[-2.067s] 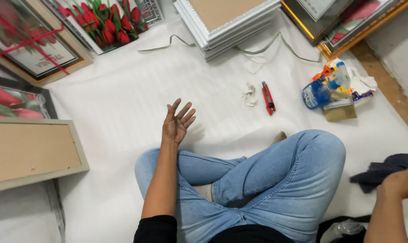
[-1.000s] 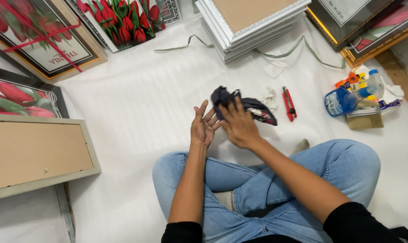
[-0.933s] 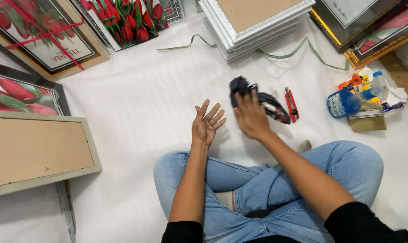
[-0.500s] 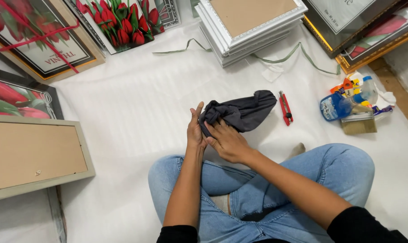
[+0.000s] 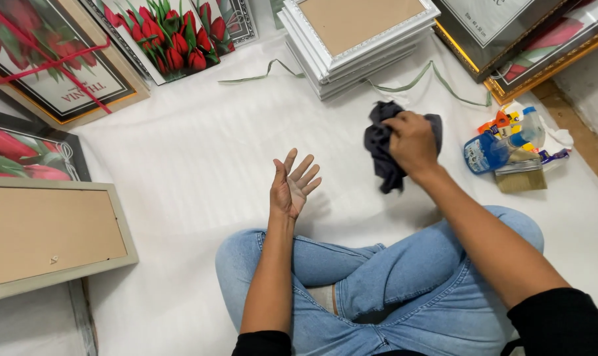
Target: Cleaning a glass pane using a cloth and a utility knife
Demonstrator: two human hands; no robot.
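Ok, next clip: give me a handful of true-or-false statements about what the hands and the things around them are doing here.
1. The right hand grips a dark cloth. True.
2. The left hand holds a brush. False: it is empty, palm up with fingers spread; the brush lies on the white sheet by the spray bottle.
3. The person sits cross-legged in blue jeans. True.
4. The stack of white frames lies face up, showing pictures. False: the top one shows its brown backing board.
5. The tulip pictures lean on the person's left side. True.
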